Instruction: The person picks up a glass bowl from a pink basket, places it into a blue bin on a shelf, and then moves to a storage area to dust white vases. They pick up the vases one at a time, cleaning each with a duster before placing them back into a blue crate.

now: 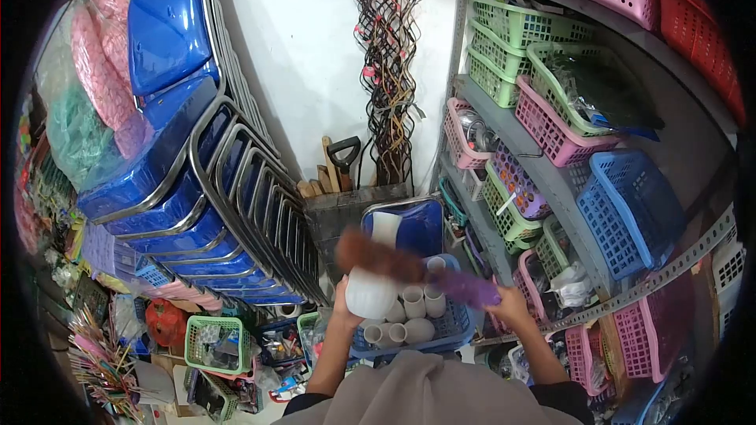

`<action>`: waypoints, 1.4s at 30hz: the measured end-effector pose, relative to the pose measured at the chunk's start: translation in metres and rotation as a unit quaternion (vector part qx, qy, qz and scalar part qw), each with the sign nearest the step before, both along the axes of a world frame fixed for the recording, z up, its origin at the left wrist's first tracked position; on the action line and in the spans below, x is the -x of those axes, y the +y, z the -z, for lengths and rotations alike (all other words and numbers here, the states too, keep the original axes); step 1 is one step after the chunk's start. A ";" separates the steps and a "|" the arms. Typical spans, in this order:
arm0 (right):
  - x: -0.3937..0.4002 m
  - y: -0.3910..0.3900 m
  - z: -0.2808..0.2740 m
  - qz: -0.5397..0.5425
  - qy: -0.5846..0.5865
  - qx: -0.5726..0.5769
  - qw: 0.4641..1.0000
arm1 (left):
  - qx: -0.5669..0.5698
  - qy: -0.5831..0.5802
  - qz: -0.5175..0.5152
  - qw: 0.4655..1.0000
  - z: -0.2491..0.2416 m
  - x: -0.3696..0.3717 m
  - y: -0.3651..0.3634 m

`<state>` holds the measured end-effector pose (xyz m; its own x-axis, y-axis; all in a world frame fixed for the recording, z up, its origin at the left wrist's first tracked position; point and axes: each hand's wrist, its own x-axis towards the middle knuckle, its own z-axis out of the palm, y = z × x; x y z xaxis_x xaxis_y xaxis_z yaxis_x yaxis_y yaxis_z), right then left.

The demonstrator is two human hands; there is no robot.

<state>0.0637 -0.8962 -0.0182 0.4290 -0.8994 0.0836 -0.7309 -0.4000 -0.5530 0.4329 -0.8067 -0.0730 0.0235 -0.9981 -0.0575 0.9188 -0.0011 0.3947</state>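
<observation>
My left hand (344, 304) is closed around a white rounded vase (370, 293), held over a blue basket. In my right hand (508, 304) is the purple handle of a duster (465, 288), whose brown fluffy head (378, 258) is blurred and lies across the top of the vase. Below, the blue basket (465, 330) holds several pale vases (398, 334). Another white vase (386, 228) stands just behind the duster head, by a blue chair.
Stacked blue chairs (169, 27) with metal frames rise at the left. Grey metal shelves (543, 177) with pink, green and blue baskets stand at the right. A green basket (218, 342) sits at the lower left. Dark twisted branches (390, 71) lean on the wall.
</observation>
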 end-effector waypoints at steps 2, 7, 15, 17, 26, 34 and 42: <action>-0.001 -0.001 -0.005 -0.073 0.015 0.046 0.996 | -0.058 -0.022 -0.039 0.997 -0.016 0.007 0.008; -0.006 0.003 -0.011 -0.005 -0.020 0.029 0.999 | -0.099 -0.141 -0.036 0.984 -0.013 0.000 0.012; -0.001 0.004 0.007 -0.013 -0.003 0.054 0.998 | -0.153 -0.135 -0.029 0.979 -0.037 0.006 0.012; -0.008 0.006 0.004 0.039 -0.027 0.036 0.998 | -0.153 -0.199 -0.009 0.968 -0.037 0.005 0.011; -0.007 0.011 -0.015 0.037 0.030 0.023 0.999 | -0.069 -0.402 -0.008 0.913 -0.041 0.001 0.021; -0.009 0.008 -0.014 0.090 -0.010 -0.003 0.996 | -0.018 -0.689 -0.200 0.696 -0.062 0.012 0.019; -0.032 0.019 -0.017 0.107 0.028 -0.040 0.993 | -0.080 -0.826 -0.294 0.474 -0.099 0.029 0.023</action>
<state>0.0953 -0.8775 -0.0013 0.2301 -0.9731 -0.0097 -0.8250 -0.1898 -0.5324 0.4038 -0.7842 0.0259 0.4407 -0.7763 0.4506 -0.7842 -0.0887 0.6142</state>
